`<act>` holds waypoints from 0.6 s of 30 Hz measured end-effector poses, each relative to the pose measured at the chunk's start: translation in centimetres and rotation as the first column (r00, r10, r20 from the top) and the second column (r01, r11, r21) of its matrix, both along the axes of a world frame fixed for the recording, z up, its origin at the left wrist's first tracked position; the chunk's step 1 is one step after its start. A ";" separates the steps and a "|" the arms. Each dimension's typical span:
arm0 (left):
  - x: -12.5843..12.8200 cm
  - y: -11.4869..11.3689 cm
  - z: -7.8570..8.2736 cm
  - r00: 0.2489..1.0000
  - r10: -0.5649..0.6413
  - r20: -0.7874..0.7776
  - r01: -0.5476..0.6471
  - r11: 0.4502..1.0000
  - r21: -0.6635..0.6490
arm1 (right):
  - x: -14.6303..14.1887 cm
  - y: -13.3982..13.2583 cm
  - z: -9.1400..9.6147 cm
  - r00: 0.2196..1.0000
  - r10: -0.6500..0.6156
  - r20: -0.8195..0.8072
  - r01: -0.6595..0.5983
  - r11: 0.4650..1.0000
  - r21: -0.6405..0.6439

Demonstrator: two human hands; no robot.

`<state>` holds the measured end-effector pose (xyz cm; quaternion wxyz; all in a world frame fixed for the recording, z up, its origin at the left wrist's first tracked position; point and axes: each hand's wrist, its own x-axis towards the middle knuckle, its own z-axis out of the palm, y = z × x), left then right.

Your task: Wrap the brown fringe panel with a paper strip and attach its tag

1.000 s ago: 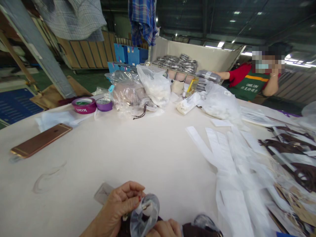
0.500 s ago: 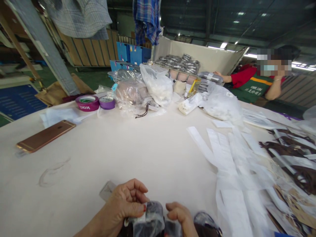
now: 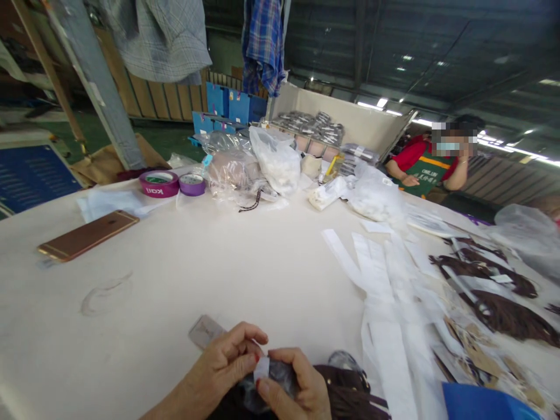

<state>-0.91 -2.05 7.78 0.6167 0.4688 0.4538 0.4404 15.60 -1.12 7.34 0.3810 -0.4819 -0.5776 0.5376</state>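
A dark bundle [image 3: 284, 376] wrapped in clear plastic is between my hands at the near edge of the table, its lower part cut off by the frame. On it lies a small white strip [image 3: 262, 368]. My left hand [image 3: 227, 361] is closed at the bundle's left side, thumb tip at the strip. From the right, my right hand [image 3: 301, 382] grips the bundle, its thumb pressed at the strip's lower edge. Beside my left hand lies a small clear packet [image 3: 205, 331]. Dark brown fringed material [image 3: 350, 391] is at the right of my right hand.
White paper strips [image 3: 376, 280] spread along the right, near brown fringed bundles [image 3: 503, 291] and a blue item [image 3: 485, 402]. A phone [image 3: 90, 234], tape rolls [image 3: 160, 184] and plastic bags [image 3: 277, 160] lie further off. A co-worker [image 3: 431, 166] is across the table.
My right hand has moved left and now grips the wrapped bundle, thumb by the white strip. The view has shifted right. Across the table, the co-worker's hand has left the dark packets.
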 end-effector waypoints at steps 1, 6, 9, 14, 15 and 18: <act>-0.1 -0.2 0.1 0.998 -0.037 -0.041 0.038 0.999 0.027 | 0.1 0.1 0.3 1.000 -0.005 -0.031 0.004 0.999 -0.037; 0.1 -0.6 0.2 0.982 -0.031 -0.184 0.036 0.999 0.023 | -0.2 -0.1 1.5 0.992 -0.099 -0.076 0.092 0.991 -0.095; 0.6 -0.6 0.0 0.993 -0.019 -0.118 0.017 1.000 -0.014 | -0.4 -0.5 1.7 0.979 -0.152 -0.134 0.133 0.981 -0.139; 1.1 -0.7 -0.1 0.999 -0.008 -0.036 0.008 1.000 -0.019 | -0.1 -1.0 0.9 0.962 -0.150 -0.228 0.098 0.970 -0.223; 1.3 -0.7 -0.1 1.000 0.000 -0.024 0.000 0.999 -0.038 | 0.0 -1.0 0.8 0.962 -0.144 -0.230 0.091 0.969 -0.229; 1.9 -0.7 0.1 1.000 0.016 -0.020 -0.018 0.996 -0.085 | 0.2 -1.1 0.5 0.977 -0.132 -0.169 0.106 0.983 -0.152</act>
